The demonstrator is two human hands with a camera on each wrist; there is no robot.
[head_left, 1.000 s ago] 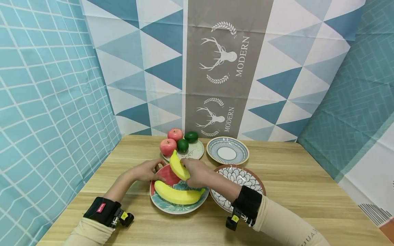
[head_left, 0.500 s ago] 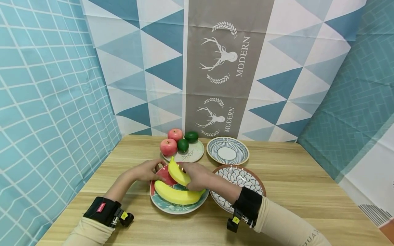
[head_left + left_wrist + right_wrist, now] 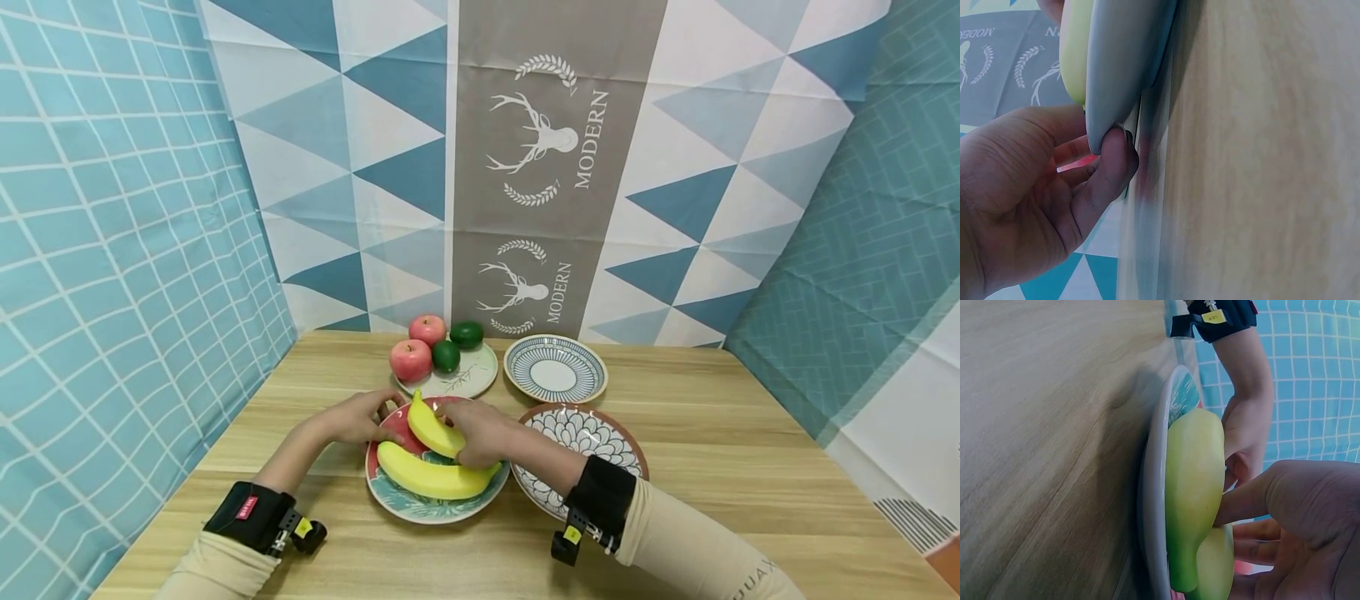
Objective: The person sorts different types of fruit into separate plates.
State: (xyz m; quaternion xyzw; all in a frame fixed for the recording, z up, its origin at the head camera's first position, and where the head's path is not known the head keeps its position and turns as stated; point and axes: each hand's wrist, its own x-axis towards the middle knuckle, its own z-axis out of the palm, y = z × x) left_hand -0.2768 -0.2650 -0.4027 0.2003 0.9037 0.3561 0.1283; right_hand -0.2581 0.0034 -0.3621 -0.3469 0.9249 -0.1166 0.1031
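Observation:
My left hand [image 3: 358, 417] pinches the left rim of a red and teal plate [image 3: 420, 510]. In the left wrist view, the thumb lies at the top of the plate [image 3: 1119, 62] and a finger curls beneath its edge. Across this plate lies one long yellow banana [image 3: 427, 479]. Behind it a second banana [image 3: 433, 432] rests low over the plate, its tip up and left, with my right hand [image 3: 480, 429] holding its right end. The right wrist view shows the thumb between the front banana [image 3: 1194, 462] and the rear banana [image 3: 1215, 565].
Behind, a pale plate [image 3: 476, 375] carries pink apples [image 3: 410, 360] and green fruits [image 3: 467, 334]. A blue-lined plate [image 3: 555, 379] stands at the back right. Under my right forearm is a brown-rimmed, petal-patterned plate [image 3: 592, 429]. Patterned cloths hang around the wooden table [image 3: 720, 467].
My right hand has lowered the rear banana onto the plate, slightly down and to the left. The left hand stays on the plate's rim, and the front banana has not moved.

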